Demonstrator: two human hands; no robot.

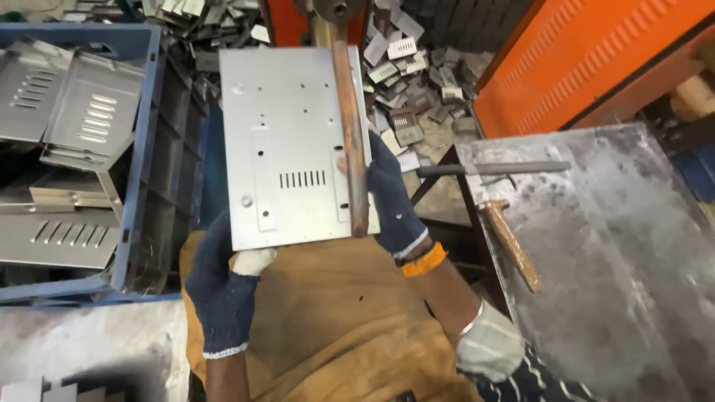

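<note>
Both gloved hands, left hand (223, 286) gripping the near corner and right hand (391, 201) the right edge, seat the metal panel (287, 141) under the copper bar (350, 126), probably a spot-welder arm, so the next move calls for steadiness.

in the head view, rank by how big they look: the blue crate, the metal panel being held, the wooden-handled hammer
1. blue crate, cut off by the frame edge
2. metal panel, though it is nearer the camera, so this ranking is unsure
3. hammer, clearly the smallest

Orange machine panel (596, 59), grey steel table (618, 246), blue crate (141, 149)
</note>
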